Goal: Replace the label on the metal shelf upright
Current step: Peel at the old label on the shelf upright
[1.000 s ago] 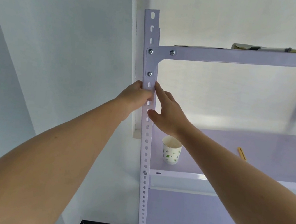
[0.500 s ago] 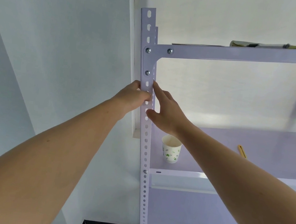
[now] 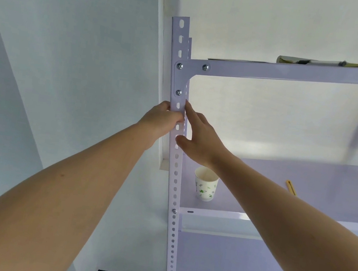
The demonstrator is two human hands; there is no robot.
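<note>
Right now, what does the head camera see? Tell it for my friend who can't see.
Two bare hands meet on a white metal upright full of holes: the left hand grips it, the right hand lays straight fingers along its edge. A paper cup stands on the shelf behind.

Head view, close, facing up at shelving (image 3: pixel 295 71)

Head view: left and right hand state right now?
Left hand: fingers curled round the pale perforated metal shelf upright, gripping it.
Right hand: open, straight fingers against that upright's right edge.
</note>
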